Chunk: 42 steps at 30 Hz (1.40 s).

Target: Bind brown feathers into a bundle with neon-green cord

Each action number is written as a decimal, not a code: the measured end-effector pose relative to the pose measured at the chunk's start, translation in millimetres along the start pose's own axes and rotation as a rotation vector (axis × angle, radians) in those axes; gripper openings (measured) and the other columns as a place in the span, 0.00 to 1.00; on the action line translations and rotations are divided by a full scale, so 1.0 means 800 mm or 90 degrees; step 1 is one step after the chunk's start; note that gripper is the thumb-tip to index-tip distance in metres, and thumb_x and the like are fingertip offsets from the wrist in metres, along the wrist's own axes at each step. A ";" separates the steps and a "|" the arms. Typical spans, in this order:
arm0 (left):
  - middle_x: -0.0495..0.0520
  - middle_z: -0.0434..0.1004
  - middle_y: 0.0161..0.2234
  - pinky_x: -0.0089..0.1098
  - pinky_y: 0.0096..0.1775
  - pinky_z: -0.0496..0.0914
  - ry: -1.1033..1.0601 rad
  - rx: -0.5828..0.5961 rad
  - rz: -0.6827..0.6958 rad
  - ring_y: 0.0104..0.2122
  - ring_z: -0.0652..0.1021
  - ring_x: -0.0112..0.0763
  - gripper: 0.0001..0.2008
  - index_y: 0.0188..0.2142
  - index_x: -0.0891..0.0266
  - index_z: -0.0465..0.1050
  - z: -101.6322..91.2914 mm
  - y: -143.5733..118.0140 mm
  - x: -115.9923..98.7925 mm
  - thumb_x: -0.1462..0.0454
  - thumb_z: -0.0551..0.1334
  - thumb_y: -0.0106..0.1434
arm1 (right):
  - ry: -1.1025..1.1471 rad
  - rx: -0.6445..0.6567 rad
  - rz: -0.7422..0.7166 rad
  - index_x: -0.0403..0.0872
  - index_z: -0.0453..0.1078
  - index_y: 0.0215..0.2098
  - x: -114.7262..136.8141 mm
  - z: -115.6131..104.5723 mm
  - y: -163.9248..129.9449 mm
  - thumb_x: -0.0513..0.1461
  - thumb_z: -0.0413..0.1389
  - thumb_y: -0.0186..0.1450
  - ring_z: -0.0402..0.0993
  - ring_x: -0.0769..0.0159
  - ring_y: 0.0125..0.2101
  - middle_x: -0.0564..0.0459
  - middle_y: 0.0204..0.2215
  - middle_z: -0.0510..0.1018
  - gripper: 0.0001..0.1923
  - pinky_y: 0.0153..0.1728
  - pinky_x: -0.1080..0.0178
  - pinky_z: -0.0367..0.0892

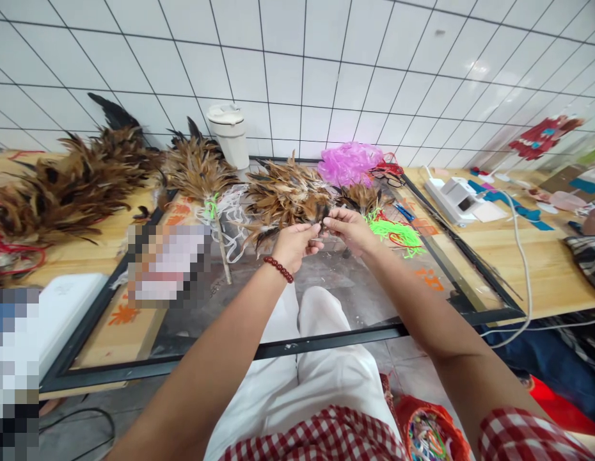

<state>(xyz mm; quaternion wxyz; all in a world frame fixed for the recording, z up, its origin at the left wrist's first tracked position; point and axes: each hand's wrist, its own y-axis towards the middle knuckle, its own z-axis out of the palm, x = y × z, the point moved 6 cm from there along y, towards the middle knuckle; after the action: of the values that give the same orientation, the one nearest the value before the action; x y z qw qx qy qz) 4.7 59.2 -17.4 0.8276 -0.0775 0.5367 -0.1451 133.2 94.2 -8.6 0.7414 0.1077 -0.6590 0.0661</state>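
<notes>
Both hands meet over the glass-topped table in front of a loose heap of brown feathers (285, 192). My left hand (300, 245), with a beaded bracelet (278, 269) at its wrist, is closed in a pinch. Beside it, my right hand (348, 229) pinches too, its fingertips almost touching the left ones. A small dark feather (321, 212) sticks up between the fingertips; its lower end is hidden by them. Just right of the heap lies a smaller feather bunch (359, 197), beside bright green cords (398, 234).
Feather bundles (199, 166) and a long feather mass (77, 179) stand left, near a white lidded cup (230, 134). Purple plastic (350, 163) lies behind. A white device (463, 198) with a cable sits right, near another person's plaid sleeve (585, 256). A black frame (398, 331) borders the glass.
</notes>
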 end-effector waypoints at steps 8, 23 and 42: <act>0.50 0.72 0.20 0.21 0.19 0.62 0.017 0.004 0.039 0.17 0.70 0.19 0.06 0.26 0.69 0.73 0.000 0.000 -0.003 0.67 0.67 0.55 | -0.146 -0.035 -0.058 0.45 0.71 0.28 0.011 -0.008 0.001 0.48 0.63 0.53 0.61 0.74 0.23 0.58 0.22 0.71 0.15 0.27 0.67 0.58; 0.48 0.73 0.21 0.20 0.20 0.61 -0.083 -0.140 0.129 0.17 0.71 0.17 0.08 0.28 0.67 0.71 -0.021 0.002 -0.018 0.64 0.67 0.55 | -0.313 0.147 -0.014 0.45 0.66 0.26 0.025 -0.003 -0.007 0.46 0.58 0.56 0.59 0.73 0.23 0.59 0.21 0.67 0.12 0.28 0.67 0.56; 0.53 0.77 0.24 0.22 0.29 0.71 -0.143 0.013 -0.040 0.24 0.77 0.22 0.03 0.30 0.68 0.73 0.006 -0.001 0.006 0.69 0.65 0.59 | 0.004 -0.034 -0.046 0.46 0.70 0.27 0.004 0.024 -0.006 0.49 0.65 0.51 0.64 0.73 0.24 0.58 0.22 0.71 0.16 0.30 0.66 0.64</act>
<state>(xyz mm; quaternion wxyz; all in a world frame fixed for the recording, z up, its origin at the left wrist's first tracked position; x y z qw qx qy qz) 10.6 56.8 -19.4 0.8783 -0.1014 0.4364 -0.1668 116.0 84.4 -3.7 0.7481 0.1115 -0.6538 0.0217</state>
